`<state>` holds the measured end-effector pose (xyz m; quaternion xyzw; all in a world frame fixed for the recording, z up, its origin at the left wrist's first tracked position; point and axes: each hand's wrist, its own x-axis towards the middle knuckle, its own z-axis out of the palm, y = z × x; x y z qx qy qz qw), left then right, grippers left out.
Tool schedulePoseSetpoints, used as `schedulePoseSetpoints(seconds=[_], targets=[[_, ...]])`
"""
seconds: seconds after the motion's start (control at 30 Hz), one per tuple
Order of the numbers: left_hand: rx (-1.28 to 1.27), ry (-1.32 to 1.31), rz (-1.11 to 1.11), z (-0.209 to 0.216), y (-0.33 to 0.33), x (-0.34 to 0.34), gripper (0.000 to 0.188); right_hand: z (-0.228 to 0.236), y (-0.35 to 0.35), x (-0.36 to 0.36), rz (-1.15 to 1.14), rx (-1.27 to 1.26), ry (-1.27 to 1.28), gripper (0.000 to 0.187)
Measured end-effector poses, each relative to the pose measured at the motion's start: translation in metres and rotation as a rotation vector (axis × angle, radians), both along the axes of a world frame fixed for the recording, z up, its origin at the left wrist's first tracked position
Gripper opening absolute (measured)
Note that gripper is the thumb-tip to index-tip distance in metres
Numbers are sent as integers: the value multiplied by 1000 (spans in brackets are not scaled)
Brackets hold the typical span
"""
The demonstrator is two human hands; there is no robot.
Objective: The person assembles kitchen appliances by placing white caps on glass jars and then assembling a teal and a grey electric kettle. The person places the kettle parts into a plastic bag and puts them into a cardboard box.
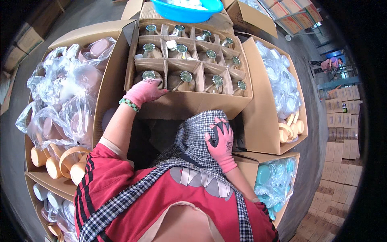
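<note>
- A pink-gloved left hand (146, 90) reaches over the front wall of a brown cardboard carton (193, 105), at its near-left compartment.
- Beneath its fingers stands a clear glass vessel with a shiny round top (148, 75), one in each visible cell between brown cardboard dividers (166, 74).
- The left hand's fingers bend close by that top; whether they grip the glass or only touch it cannot be told.
- The right hand (221, 143), in a pink glove with dark fingers, lies loosely spread on a black-and-white checked cloth apron (189, 133), apparently holding nothing.
- Handling the glass well likely calls for a light hold around its upper part, kept upright and clear of the dividers.
- Bringing the right hand over to steady the carton wall would probably help prevent knocks.
</note>
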<state>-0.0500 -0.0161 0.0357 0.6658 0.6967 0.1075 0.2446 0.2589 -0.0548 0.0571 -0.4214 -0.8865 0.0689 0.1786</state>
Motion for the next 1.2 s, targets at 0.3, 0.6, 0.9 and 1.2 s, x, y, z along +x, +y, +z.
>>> schedulePoseSetpoints(seconds=[0.3,0.6,0.9,1.2], targets=[[230,-153,109,0,14,9,64,2,13,-16,137,-147,120,38],[964,-198,271,32,101,10,66,2,47,-25,182,-177,207,31],[772,365,415,1,265,-28,77,1,60,1,130,-260,263,22],[521,253,328,49,311,-50,59,-5,70,15,155,-267,292,24]])
